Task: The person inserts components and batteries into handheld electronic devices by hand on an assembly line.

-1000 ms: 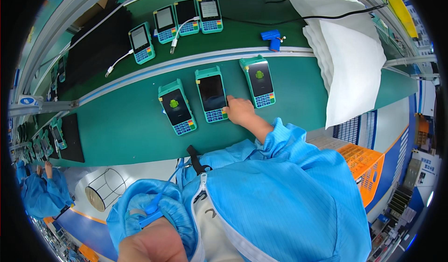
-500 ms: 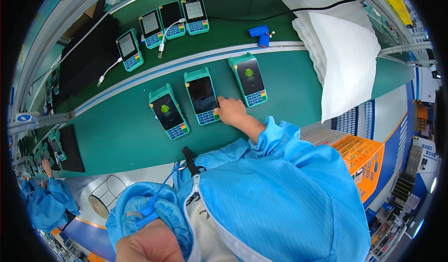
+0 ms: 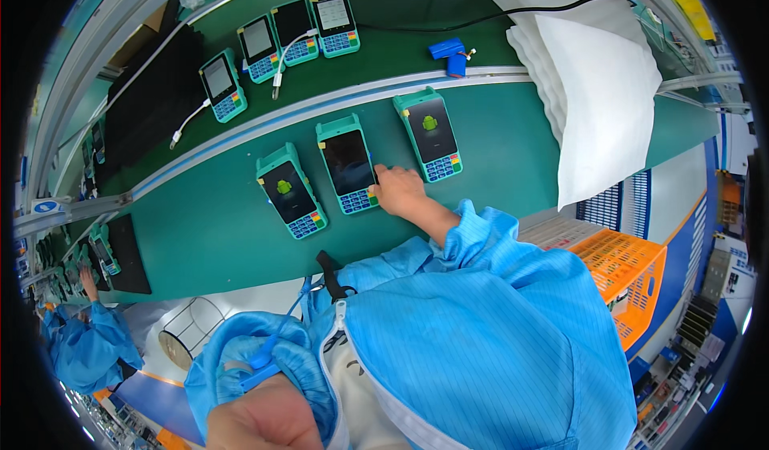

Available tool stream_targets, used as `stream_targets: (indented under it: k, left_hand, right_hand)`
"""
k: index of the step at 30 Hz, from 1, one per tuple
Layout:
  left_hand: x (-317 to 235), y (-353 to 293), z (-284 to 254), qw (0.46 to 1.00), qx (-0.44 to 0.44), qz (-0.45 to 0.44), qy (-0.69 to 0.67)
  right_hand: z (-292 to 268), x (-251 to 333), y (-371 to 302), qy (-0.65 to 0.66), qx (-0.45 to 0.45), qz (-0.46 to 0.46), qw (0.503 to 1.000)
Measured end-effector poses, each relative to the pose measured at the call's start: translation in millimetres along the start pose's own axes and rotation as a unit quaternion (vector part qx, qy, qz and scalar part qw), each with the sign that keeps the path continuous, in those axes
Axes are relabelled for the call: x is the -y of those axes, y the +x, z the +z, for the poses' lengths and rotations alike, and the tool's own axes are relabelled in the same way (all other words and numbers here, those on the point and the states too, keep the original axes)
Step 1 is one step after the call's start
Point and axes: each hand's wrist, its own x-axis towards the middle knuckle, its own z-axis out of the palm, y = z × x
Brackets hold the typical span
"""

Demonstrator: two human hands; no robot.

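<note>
Three teal handheld payment terminals lie face up in a row on the green bench mat. The middle payment terminal (image 3: 347, 164) has a dark screen. My right hand (image 3: 400, 191) is at its lower right edge, fingers curled against its side and the thumb near the keypad. A green robot figure shows on the dark screens of the left terminal (image 3: 290, 191) and the right terminal (image 3: 431, 135). My left hand (image 3: 268, 416) is low in the picture, close to my body, below a blue wrist strap (image 3: 262, 359); its fingers are hidden.
On the raised shelf stand several more terminals (image 3: 258, 42), white cables (image 3: 187, 123) and blue battery packs (image 3: 450, 54). White foam sheets (image 3: 601, 106) hang over the bench at right. An orange crate (image 3: 637, 270) sits below. A co-worker in blue (image 3: 90, 346) works at far left.
The view has shifted very slightly. My right hand stays at the middle terminal, and the screens look the same. The co-worker's arm at far left has moved a little.
</note>
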Motion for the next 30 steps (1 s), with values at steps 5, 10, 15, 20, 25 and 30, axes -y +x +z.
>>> stream_targets:
  k: [5, 10, 15, 20, 25, 30]
  left_hand:
    - [7.8, -1.2, 8.2, 1.0, -0.016, 0.003, -0.005]
    - [13.2, -2.5, 12.0, 0.999, -0.034, 0.021, -0.012]
    - [-2.9, -8.9, -3.4, 0.999, -0.041, -0.009, 0.014]
    - [10.4, -3.4, 5.7, 0.999, -0.033, 0.04, -0.016]
    - [11.6, -1.3, 6.7, 0.998, -0.037, 0.048, -0.029]
    - [-5.7, -5.4, -10.5, 0.999, -0.032, 0.005, -0.026]
  right_hand:
    - [-0.4, -1.6, 0.2, -0.003, 0.0, -0.001, 1.0]
    - [-0.6, -1.3, 0.4, 0.002, -0.003, -0.008, 1.0]
    - [-0.5, -2.1, -0.4, 0.004, -0.011, -0.011, 1.0]
    - [-0.4, -1.8, 2.4, 0.005, 0.014, 0.003, 1.0]
    - [1.6, -1.1, 2.2, -0.001, 0.004, 0.001, 1.0]
    - [0.6, 0.0, 1.1, -0.015, -0.01, 0.0, 1.0]
